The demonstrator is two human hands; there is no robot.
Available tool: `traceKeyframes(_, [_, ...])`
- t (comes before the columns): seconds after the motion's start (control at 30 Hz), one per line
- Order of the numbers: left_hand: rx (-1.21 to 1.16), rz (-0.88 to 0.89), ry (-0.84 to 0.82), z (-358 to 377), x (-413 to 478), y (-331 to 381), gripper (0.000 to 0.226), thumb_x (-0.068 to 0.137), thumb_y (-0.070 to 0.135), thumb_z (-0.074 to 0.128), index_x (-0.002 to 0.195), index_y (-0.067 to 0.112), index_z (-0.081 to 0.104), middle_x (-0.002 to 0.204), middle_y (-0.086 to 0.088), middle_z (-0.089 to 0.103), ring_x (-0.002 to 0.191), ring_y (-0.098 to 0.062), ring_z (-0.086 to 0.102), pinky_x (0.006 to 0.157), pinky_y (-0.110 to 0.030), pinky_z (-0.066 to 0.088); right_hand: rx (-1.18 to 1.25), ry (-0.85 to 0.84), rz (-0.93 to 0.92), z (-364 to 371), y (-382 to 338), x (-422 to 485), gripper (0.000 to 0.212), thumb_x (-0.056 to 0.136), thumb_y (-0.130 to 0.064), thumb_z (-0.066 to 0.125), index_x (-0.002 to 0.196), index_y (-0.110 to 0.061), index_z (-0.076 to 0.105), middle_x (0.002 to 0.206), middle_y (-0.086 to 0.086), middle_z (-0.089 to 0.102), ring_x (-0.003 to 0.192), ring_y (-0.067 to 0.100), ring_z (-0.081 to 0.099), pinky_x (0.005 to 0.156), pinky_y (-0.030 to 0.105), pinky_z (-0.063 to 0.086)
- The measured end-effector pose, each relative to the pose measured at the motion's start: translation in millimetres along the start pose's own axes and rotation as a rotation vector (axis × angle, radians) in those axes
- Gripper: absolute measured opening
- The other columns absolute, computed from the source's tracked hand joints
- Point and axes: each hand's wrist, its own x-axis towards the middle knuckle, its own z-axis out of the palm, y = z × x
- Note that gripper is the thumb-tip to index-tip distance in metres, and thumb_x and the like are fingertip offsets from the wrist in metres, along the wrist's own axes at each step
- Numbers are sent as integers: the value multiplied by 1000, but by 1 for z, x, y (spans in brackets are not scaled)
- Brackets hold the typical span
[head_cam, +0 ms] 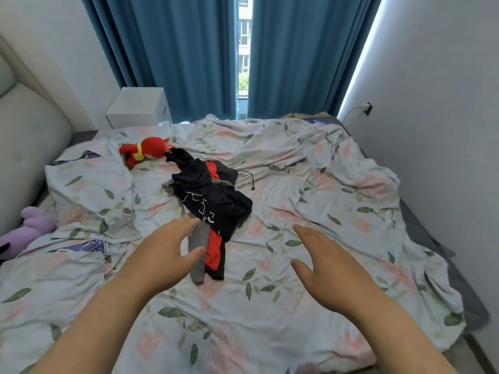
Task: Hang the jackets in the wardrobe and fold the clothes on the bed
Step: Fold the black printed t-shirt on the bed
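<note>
Nothing folded yet: the clothes heap (213,201) lies crumpled on the bed (310,163)
The left hand (167,249), released and holding nothing, hovers at the heap's near-left edge; whether it touches I cannot tell. The right hand (321,263), fingers spread and empty, hangs to the heap's near right, apart from it. A red plush toy (145,152) lies just beyond the heap. No wardrobe or jacket shows, so all the folding seems left to do

free: quilt (310,184) right of clothes pile (213,206) | blocked: red plush (147,152) behind, apparently touching
</note>
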Motion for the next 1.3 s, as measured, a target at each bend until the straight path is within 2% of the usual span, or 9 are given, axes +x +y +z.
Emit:
traceKeyframes(0.13, [36, -25, -8, 1, -3, -2, 63, 92, 50, 60, 149, 38, 36, 156, 17, 35, 142, -5, 31, 107, -27, 31, 10, -18, -4, 0, 3, 6, 66, 102, -47, 42, 158, -37, 9, 164, -16, 15, 149, 11, 22, 116, 30, 28])
traceKeyframes(0.5, [-34, -69, -39, 10, 15, -37, 65, 93, 51, 58, 151, 40, 32, 159, 17, 29, 147, -3, 21, 113, -29, 28, -41, -68, -29, 6, -14, 44, 67, 102, -46, 42, 159, -34, 9, 165, -15, 15, 150, 9, 20, 118, 28, 24])
traceKeyframes(0.77, [-96, -76, -122, 41, 61, -73, 66, 93, 48, 59, 152, 35, 33, 161, 12, 27, 148, -5, 21, 114, -27, 25, -23, -144, 25, 39, -21, 87, 65, 102, -44, 43, 159, -33, 13, 163, -15, 21, 147, 11, 27, 113, 28, 29])
traceKeyframes(1.03, [-89, -105, -218, 87, 103, -84, 65, 93, 50, 58, 151, 35, 34, 161, 10, 28, 148, -7, 23, 113, -28, 27, -1, -216, 55, 70, 13, 137, 65, 102, -43, 45, 158, -32, 15, 163, -13, 22, 147, 11, 27, 113, 27, 28])
traceKeyframes(1.2, [-212, -137, -216, 140, 152, -84, 60, 92, 43, 64, 147, 33, 43, 155, 13, 38, 137, -7, 39, 97, -19, 30, 92, -263, 89, 118, 53, 193, 64, 102, -39, 47, 158, -28, 19, 163, -9, 24, 148, 11, 25, 115, 25, 23])
traceKeyframes(1.3, [-216, -156, -230, 186, 184, -95, 61, 91, 44, 62, 147, 33, 43, 156, 13, 37, 141, -8, 35, 107, -25, 32, 184, -301, 120, 166, 78, 233, 65, 101, -39, 49, 158, -29, 20, 163, -8, 25, 148, 11, 25, 114, 24, 22])
